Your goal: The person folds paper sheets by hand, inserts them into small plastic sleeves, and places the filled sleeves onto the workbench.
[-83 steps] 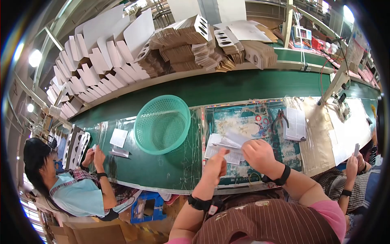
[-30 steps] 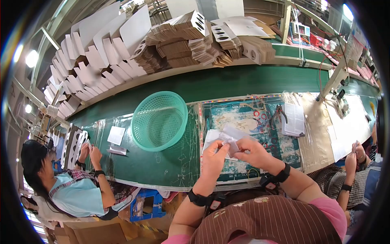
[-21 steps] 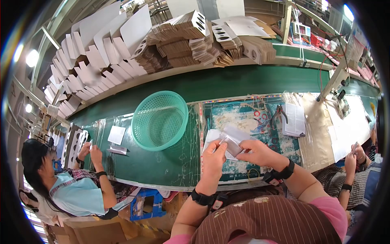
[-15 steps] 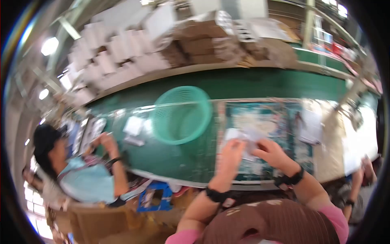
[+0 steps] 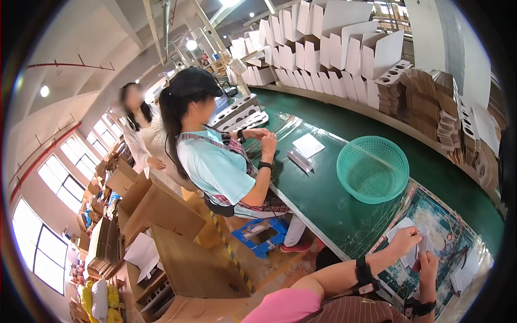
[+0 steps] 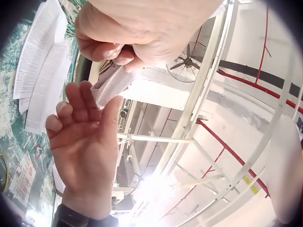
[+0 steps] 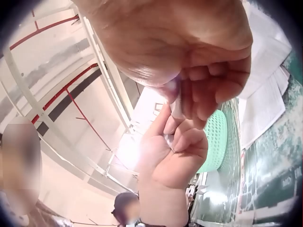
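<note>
Between my hands is a folded leaflet of thin white paper with fine print (image 6: 111, 87), narrowed to a strip. My left hand (image 5: 406, 240) pinches one end of it between thumb and curled fingers. From the other side my right hand (image 5: 428, 267) holds it between thumb and fingertips, palm showing in the left wrist view. In the right wrist view, the fingers of my right hand (image 7: 184, 52) hide most of the leaflet. Loose printed sheets (image 6: 38, 66) lie on the worn green board (image 5: 439, 215) beneath my hands.
A green mesh basket (image 5: 353, 188) stands on the bench left of the board. Pliers (image 5: 459, 261) lie by another printed sheet (image 5: 467, 274). A person in a light blue top (image 5: 215, 167) works at the left. Stacked cardboard inserts (image 5: 431, 102) line the back.
The head view has swung left, bringing windows, boxes and another standing person into sight. Both hands went from the sheets on the board to holding one leaflet, now folded narrower.
</note>
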`<state>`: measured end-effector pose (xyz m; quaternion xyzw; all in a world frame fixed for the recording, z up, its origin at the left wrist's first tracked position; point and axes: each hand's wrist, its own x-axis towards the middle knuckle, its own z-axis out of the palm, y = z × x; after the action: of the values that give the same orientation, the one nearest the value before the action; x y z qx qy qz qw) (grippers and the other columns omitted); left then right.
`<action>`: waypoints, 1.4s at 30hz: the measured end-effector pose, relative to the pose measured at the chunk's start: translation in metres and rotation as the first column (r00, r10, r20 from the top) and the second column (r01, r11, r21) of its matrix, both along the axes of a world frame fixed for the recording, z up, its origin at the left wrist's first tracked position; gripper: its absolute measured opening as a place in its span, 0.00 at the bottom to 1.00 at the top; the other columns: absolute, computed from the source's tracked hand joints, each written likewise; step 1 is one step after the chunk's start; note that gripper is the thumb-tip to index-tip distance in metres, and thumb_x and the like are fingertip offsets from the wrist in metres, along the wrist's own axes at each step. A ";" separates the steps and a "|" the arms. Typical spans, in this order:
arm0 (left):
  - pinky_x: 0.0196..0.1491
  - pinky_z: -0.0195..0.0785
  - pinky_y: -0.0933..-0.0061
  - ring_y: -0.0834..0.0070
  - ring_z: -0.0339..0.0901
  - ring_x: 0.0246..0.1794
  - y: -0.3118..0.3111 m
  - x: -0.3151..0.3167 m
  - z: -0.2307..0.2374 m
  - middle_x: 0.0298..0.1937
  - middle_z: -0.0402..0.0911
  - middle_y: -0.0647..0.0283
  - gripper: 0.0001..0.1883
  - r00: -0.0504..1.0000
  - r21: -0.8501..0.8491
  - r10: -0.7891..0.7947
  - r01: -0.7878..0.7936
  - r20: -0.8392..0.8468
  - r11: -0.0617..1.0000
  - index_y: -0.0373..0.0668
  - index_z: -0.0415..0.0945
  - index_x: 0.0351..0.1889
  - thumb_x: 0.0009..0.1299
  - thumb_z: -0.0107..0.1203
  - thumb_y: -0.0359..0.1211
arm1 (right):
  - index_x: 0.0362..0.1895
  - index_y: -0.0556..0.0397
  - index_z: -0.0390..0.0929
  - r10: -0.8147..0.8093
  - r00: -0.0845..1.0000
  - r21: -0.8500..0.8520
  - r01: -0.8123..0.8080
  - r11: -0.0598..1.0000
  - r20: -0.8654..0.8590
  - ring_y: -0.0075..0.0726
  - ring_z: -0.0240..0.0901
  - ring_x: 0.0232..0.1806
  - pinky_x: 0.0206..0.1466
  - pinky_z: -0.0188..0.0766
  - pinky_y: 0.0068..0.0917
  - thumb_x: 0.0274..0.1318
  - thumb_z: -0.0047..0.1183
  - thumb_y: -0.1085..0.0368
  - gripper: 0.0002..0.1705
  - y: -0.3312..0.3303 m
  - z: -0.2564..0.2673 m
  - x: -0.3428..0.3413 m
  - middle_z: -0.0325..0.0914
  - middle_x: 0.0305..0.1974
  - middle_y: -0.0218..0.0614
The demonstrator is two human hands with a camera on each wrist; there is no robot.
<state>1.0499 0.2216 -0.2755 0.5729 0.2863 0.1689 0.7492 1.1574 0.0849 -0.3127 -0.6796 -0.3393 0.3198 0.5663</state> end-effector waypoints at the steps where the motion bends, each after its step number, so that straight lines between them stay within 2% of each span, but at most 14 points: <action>1: 0.27 0.56 0.80 0.87 0.62 0.25 0.002 0.005 -0.011 0.22 0.69 0.71 0.09 1.000 0.011 0.001 -0.001 0.004 1.000 0.38 0.72 0.28 0.66 0.51 0.34 | 0.19 0.57 0.69 0.001 1.000 0.011 -0.001 1.000 0.004 0.22 0.63 0.11 0.14 0.56 0.19 0.61 0.44 0.60 0.20 -0.001 -0.001 0.000 0.69 0.12 0.31; 5: 0.34 0.62 0.76 0.83 0.67 0.30 -0.010 0.016 -0.047 0.27 0.73 0.68 0.09 0.978 0.169 0.023 -0.059 0.206 0.984 0.36 0.71 0.31 0.68 0.48 0.33 | 0.19 0.55 0.68 -0.067 0.997 0.071 0.064 0.995 0.040 0.20 0.61 0.11 0.14 0.55 0.18 0.62 0.44 0.59 0.19 -0.003 -0.010 0.006 0.66 0.12 0.28; 8: 0.32 0.63 0.74 0.79 0.68 0.28 -0.022 0.007 -0.046 0.25 0.73 0.65 0.11 0.973 0.235 -0.214 0.189 0.088 0.954 0.36 0.70 0.30 0.68 0.48 0.36 | 0.18 0.54 0.66 -0.107 0.989 0.139 0.092 0.986 0.104 0.18 0.59 0.11 0.14 0.54 0.18 0.63 0.43 0.60 0.20 -0.002 -0.013 0.009 0.65 0.12 0.27; 13: 0.29 0.61 0.69 0.73 0.68 0.24 -0.025 -0.010 -0.014 0.22 0.70 0.58 0.13 0.982 0.426 -0.187 0.177 -0.019 0.887 0.36 0.67 0.26 0.67 0.48 0.37 | 0.18 0.53 0.64 -0.115 0.984 0.182 0.089 0.979 0.139 0.18 0.57 0.13 0.15 0.52 0.20 0.63 0.43 0.61 0.19 -0.001 -0.013 0.004 0.64 0.13 0.27; 16: 0.31 0.63 0.67 0.67 0.69 0.25 -0.030 -0.007 -0.038 0.24 0.72 0.56 0.13 0.989 0.518 -0.122 0.064 0.080 0.853 0.36 0.69 0.28 0.67 0.47 0.37 | 0.16 0.53 0.64 -0.063 0.892 0.054 0.043 0.998 0.447 0.33 0.62 0.16 0.20 0.55 0.32 0.59 0.43 0.65 0.17 -0.004 0.004 -0.003 0.65 0.14 0.35; 18: 0.37 0.65 0.69 0.69 0.72 0.30 -0.028 -0.016 -0.020 0.29 0.75 0.55 0.12 0.980 0.417 -0.188 0.199 -0.068 0.887 0.36 0.73 0.33 0.67 0.47 0.37 | 0.15 0.52 0.66 0.004 0.790 -0.013 0.005 1.000 0.613 0.46 0.65 0.21 0.25 0.57 0.40 0.57 0.41 0.65 0.17 -0.006 -0.002 -0.004 0.68 0.18 0.40; 20: 0.39 0.65 0.69 0.74 0.71 0.33 -0.021 -0.022 -0.014 0.30 0.76 0.61 0.13 0.960 0.431 -0.259 0.280 -0.108 0.858 0.35 0.72 0.34 0.69 0.47 0.37 | 0.17 0.55 0.71 0.065 0.882 -0.079 -0.031 0.996 0.467 0.41 0.66 0.19 0.24 0.59 0.36 0.58 0.41 0.60 0.19 -0.005 0.043 -0.019 0.69 0.16 0.39; 21: 0.31 0.64 0.74 0.79 0.70 0.27 -0.022 -0.019 -0.027 0.26 0.74 0.66 0.12 0.980 0.348 -0.195 0.171 0.036 0.922 0.36 0.72 0.35 0.68 0.48 0.38 | 0.17 0.56 0.73 0.050 0.935 -0.134 -0.003 0.991 0.352 0.34 0.67 0.19 0.24 0.61 0.30 0.60 0.42 0.58 0.21 -0.005 0.046 -0.020 0.70 0.15 0.38; 23: 0.15 0.45 0.84 0.89 0.57 0.13 -0.022 -0.023 0.000 0.17 0.66 0.73 0.11 0.991 0.148 -0.097 0.109 -0.089 0.983 0.42 0.70 0.29 0.67 0.51 0.39 | 0.23 0.57 0.75 0.098 0.974 -0.165 -0.064 0.984 0.206 0.28 0.67 0.21 0.25 0.63 0.26 0.61 0.41 0.59 0.19 -0.008 0.050 -0.025 0.72 0.17 0.37; 27: 0.14 0.42 0.82 0.88 0.53 0.10 -0.012 -0.025 0.001 0.15 0.62 0.74 0.09 0.997 -0.202 -0.076 0.072 -0.011 0.977 0.41 0.70 0.28 0.67 0.51 0.35 | 0.31 0.57 0.76 -0.004 0.996 -0.062 0.010 0.998 0.089 0.33 0.70 0.24 0.29 0.66 0.28 0.57 0.46 0.65 0.09 -0.008 0.062 -0.022 0.74 0.24 0.37; 30: 0.14 0.40 0.82 0.88 0.52 0.10 -0.006 -0.026 0.002 0.15 0.61 0.75 0.08 0.987 -0.328 -0.162 0.147 -0.019 0.933 0.40 0.69 0.28 0.67 0.51 0.33 | 0.36 0.51 0.78 -0.007 0.739 0.185 -0.159 0.970 0.673 0.44 0.71 0.34 0.36 0.69 0.31 0.42 0.55 0.75 0.13 -0.009 0.061 -0.015 0.73 0.33 0.36; 32: 0.14 0.42 0.82 0.88 0.53 0.10 -0.006 -0.027 -0.002 0.15 0.62 0.75 0.07 0.979 -0.410 -0.205 0.193 0.015 0.891 0.39 0.71 0.31 0.67 0.52 0.32 | 0.35 0.51 0.78 0.018 0.725 0.166 -0.181 0.969 0.688 0.43 0.71 0.35 0.36 0.69 0.31 0.42 0.55 0.75 0.12 -0.010 0.061 -0.013 0.73 0.32 0.36; 38: 0.14 0.42 0.83 0.89 0.54 0.11 -0.018 -0.022 -0.008 0.13 0.63 0.76 0.09 0.996 -0.244 -0.082 0.070 -0.040 0.967 0.40 0.76 0.27 0.65 0.56 0.36 | 0.31 0.53 0.78 -0.006 0.828 0.152 -0.096 0.984 0.561 0.39 0.72 0.33 0.34 0.69 0.27 0.42 0.56 0.76 0.08 -0.007 0.053 -0.016 0.73 0.31 0.35; 42: 0.15 0.44 0.83 0.90 0.54 0.11 -0.021 -0.024 -0.008 0.13 0.62 0.76 0.10 0.994 -0.116 -0.110 0.110 0.008 0.987 0.41 0.78 0.27 0.66 0.54 0.36 | 0.30 0.59 0.74 -0.047 0.967 0.152 0.009 0.988 0.248 0.26 0.72 0.28 0.31 0.68 0.23 0.49 0.55 0.74 0.03 -0.006 0.042 -0.019 0.74 0.28 0.35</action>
<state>1.0262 0.2006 -0.2833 0.5430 0.2628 0.1107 0.7898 1.1380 0.0786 -0.2709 -0.6751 -0.4216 0.1968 0.5725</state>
